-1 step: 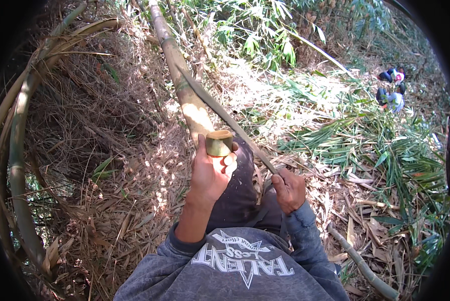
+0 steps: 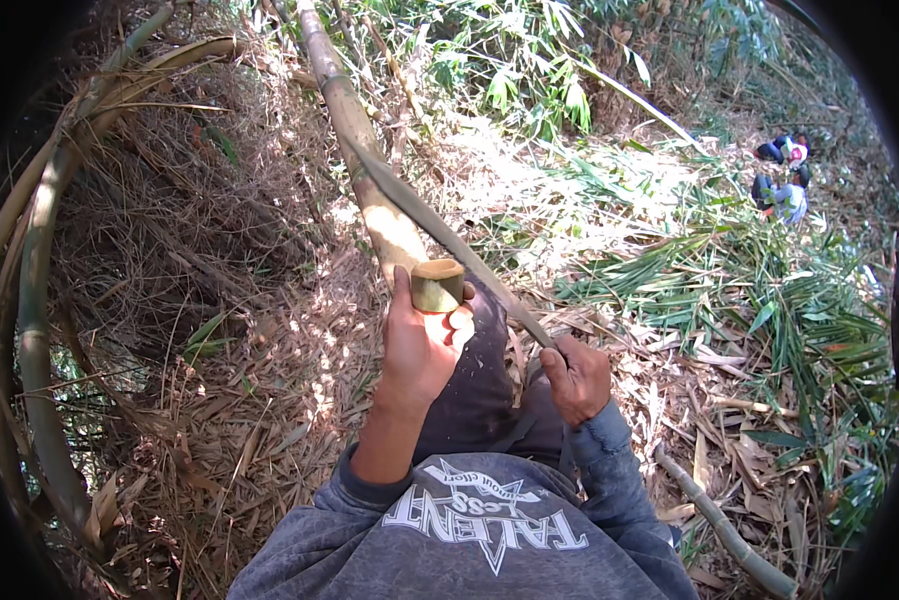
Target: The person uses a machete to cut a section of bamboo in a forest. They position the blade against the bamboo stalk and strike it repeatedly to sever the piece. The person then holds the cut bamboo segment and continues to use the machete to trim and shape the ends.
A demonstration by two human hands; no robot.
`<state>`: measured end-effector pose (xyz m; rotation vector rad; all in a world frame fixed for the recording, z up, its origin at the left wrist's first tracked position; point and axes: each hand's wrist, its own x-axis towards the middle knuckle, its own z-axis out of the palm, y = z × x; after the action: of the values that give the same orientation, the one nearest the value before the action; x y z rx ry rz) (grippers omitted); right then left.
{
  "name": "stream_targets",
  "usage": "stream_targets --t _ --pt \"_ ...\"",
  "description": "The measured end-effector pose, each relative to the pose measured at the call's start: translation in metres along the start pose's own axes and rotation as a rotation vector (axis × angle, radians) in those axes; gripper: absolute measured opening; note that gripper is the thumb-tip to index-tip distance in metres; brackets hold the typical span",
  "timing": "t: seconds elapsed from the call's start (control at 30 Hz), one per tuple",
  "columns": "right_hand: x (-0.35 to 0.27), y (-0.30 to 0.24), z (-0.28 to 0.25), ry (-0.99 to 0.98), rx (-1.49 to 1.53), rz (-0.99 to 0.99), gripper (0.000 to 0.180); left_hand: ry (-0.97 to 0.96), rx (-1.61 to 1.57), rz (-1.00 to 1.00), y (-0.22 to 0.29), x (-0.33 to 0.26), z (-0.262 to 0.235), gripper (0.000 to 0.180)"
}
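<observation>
My left hand [image 2: 421,350] is closed around a short bamboo cup [image 2: 437,287], held upright in front of my body. Its pale cut rim faces up, and its outer wall is greenish yellow. To the right, my right hand [image 2: 577,380] grips a long machete [image 2: 431,222] by its handle end. The long, slightly curved blade slants away to the upper left, passing beyond the cup and over a thick bamboo pole [image 2: 345,120]. The part of the handle inside my fist is hidden.
Dry leaves [image 2: 269,440] cover the ground around my legs. Bent bamboo stems [image 2: 39,300] rise at the left. Cut green fronds [image 2: 689,265] lie to the right, with another bamboo stem [image 2: 729,540] at lower right. Partly visible people [image 2: 791,200] are at the far right.
The machete blade has shifted slightly to the left at its far end and shows a little more of its flat side. My left hand and the bamboo cup stay almost still.
</observation>
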<state>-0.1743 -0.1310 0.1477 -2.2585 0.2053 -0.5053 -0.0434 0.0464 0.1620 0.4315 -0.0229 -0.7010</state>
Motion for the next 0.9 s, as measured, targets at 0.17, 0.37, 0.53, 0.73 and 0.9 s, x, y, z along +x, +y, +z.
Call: stream_targets --t 0.17,0.37,0.53,0.73,0.9 --pt "0.004 -0.01 0.004 -0.009 -0.1 -0.064 0.045 0.245 0.119 0.168 -0.011 -0.003 0.017 0.038" --pt "0.013 -0.024 0.007 -0.035 -0.116 -0.116 0.046 0.28 0.231 0.257 -0.02 -0.002 0.019 0.032" --pt "0.013 -0.021 0.008 -0.048 -0.125 -0.138 0.045 0.153 0.196 0.282 -0.019 -0.004 0.007 0.026" --pt "0.013 -0.018 0.008 -0.028 -0.133 -0.136 0.046 0.173 0.223 0.307 -0.022 -0.002 0.007 0.027" --pt "0.015 -0.002 0.014 -0.074 -0.102 -0.157 0.046 0.362 0.307 0.349 -0.026 -0.002 0.006 0.047"
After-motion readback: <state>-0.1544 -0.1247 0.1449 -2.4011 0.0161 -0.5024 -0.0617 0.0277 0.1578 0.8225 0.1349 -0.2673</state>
